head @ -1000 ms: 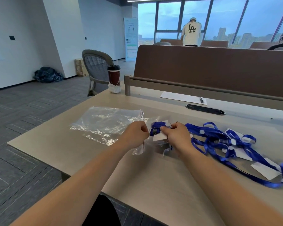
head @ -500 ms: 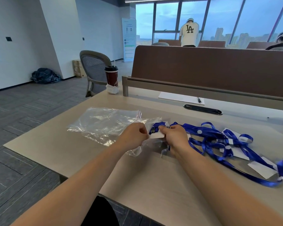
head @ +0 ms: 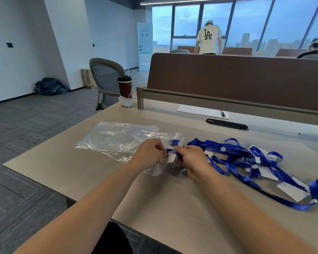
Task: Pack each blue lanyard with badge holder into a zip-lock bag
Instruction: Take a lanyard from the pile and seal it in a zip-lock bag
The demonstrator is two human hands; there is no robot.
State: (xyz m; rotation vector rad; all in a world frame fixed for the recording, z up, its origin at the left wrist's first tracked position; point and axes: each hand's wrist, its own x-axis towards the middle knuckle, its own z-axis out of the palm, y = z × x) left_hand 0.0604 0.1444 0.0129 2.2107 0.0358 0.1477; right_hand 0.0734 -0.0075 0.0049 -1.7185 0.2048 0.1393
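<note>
Both hands meet at the middle of the desk over one clear zip-lock bag (head: 154, 168). My left hand (head: 149, 153) pinches the bag's edge. My right hand (head: 192, 159) pinches the bag too, with a folded blue lanyard and its badge holder (head: 173, 143) showing between the fingers, partly hidden. A stack of empty clear zip-lock bags (head: 117, 139) lies flat to the left. A tangle of blue lanyards (head: 246, 158) with white badge holders (head: 292, 192) spreads to the right of my right hand.
A dark paper cup (head: 125, 88) stands at the desk's far left corner beside a brown divider panel (head: 237, 77). A sheet of paper with a pen (head: 202, 111) and a black cable slot (head: 227, 124) lie behind. An office chair (head: 105, 77) and two people are beyond.
Both hands have drawn closer together on the bag and lanyard. The view has shifted slightly; the piles have not moved.
</note>
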